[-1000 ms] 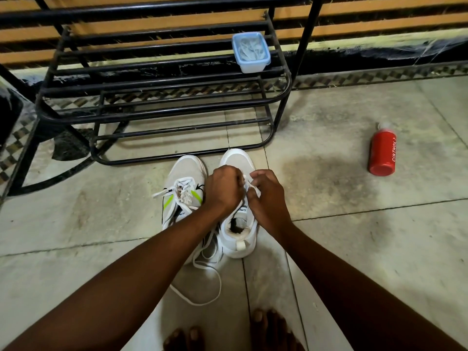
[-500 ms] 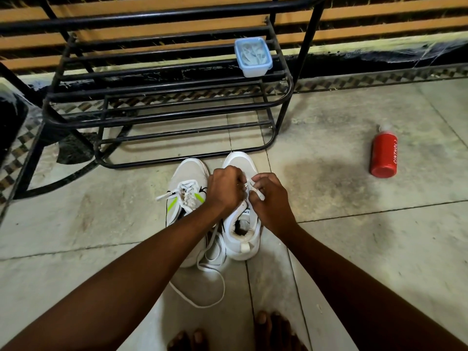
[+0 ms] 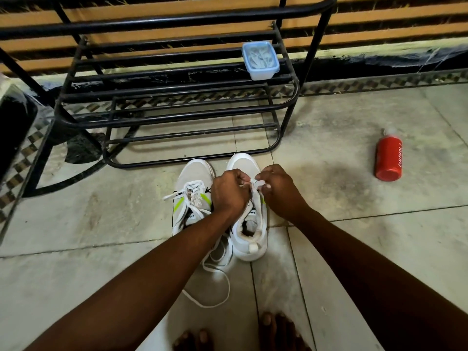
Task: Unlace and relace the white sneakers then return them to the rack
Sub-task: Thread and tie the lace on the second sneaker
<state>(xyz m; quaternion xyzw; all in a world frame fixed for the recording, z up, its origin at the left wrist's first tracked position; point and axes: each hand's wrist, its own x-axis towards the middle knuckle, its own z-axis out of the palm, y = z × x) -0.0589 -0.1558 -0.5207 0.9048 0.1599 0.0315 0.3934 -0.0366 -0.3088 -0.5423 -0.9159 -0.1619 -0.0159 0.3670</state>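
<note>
Two bare hands meet over the right-hand white low-top sneaker (image 3: 249,219), which stands on the pale tiled floor (image 3: 101,224) with its toe at twelve o'clock, just short of the black metal tube shoe rack (image 3: 177,107). The left hand (image 3: 229,191) has its fingers curled in, knuckles up, pinching the white flat lace (image 3: 255,184) at the sneaker's throat; the right hand (image 3: 277,187) is curled likewise and pinches the same lace from the three o'clock side, so that the two hands nearly touch above the tongue. How much lace each one grips is hidden under the fingers. Touching this shoe at nine o'clock stands the second white sneaker with lime-green side stripes (image 3: 192,198), partly laced, and loose loops of its own white lace (image 3: 217,295) spill onto the floor at six o'clock. On a middle bar of the rack, at twelve o'clock from the hands, sits a small rectangular pale-blue plastic tub (image 3: 260,60), open at the top, with whitish crumpled pieces in it that I cannot make out. At two o'clock, well apart from the shoes, a red cylindrical bottle with white lettering (image 3: 388,158) lies on its side on the floor. Bare toes (image 3: 276,330) show at the bottom edge.
</note>
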